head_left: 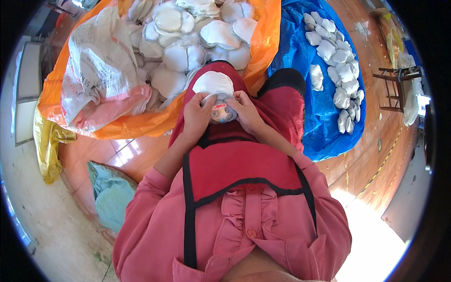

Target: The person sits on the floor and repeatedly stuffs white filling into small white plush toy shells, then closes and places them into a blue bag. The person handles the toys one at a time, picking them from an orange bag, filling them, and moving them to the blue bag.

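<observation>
In my lap, over the red apron [244,169], I hold a soft white fabric piece [213,82] with a rounded end pointing away from me. Its near end is grey with small red, blue and dark printed marks, like a doll's face. My left hand [196,112] pinches the left edge of it. My right hand [245,112] grips the right edge, with the fingers of both hands close together at the middle. Just beyond lie many white padded pieces [176,58], heaped on an orange sheet [265,51].
A whitish woven sack [96,70] lies over the heap's left side. At the right, smaller stuffed white pieces [346,73] rest on a blue tarp [317,127]. A wooden stool [397,89] stands farther right. Green [112,199] and yellow [47,150] bags lie at the left.
</observation>
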`<state>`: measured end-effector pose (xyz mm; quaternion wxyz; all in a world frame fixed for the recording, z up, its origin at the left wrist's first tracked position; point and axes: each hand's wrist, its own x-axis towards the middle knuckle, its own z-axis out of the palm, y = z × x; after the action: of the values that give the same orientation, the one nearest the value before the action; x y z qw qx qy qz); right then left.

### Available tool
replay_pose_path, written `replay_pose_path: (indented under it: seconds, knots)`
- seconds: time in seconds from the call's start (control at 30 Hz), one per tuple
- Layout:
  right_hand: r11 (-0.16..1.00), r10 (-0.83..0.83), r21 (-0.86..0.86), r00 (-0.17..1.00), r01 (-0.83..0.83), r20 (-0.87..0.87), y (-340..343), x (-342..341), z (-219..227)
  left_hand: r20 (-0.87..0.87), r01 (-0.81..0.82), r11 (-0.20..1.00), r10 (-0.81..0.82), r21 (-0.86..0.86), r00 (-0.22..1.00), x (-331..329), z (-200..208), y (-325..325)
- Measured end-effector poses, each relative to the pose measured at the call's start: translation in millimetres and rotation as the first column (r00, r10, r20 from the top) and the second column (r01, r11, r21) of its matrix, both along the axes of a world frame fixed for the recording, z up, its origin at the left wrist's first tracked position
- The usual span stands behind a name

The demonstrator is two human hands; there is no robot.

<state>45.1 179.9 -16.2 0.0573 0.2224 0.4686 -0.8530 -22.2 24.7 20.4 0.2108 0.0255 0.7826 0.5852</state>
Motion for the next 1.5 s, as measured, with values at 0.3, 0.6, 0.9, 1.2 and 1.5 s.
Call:
replay_pose_path:
  seconds: [0.3,0.6,0.9,1.2,1.5]
  knots:
    - [0.682,0.108,0.719,0.953,0.136,-0.283,13,0,-1,0.017,0.299,0.954,-0.298,-0.014,0.954,-8,18,-7]
    - [0.337,0.531,0.929,0.846,-0.155,-0.052,36,-23,15,-0.318,0.329,0.909,-0.401,-0.257,0.859,-7,2,-6]
    - [0.395,0.537,0.914,0.782,0.096,-0.315,41,-19,17,0.218,0.323,0.941,-0.338,0.103,0.915,-5,24,-2]
    - [0.635,0.517,0.769,0.7,0.072,-0.492,54,-19,37,0.288,-0.02,0.849,-0.157,0.529,0.945,-4,16,7]
    - [0.61,0.616,0.78,0.702,-0.138,-0.357,56,-9,22,0.42,-0.181,0.8,-0.097,0.573,0.902,2,4,2]
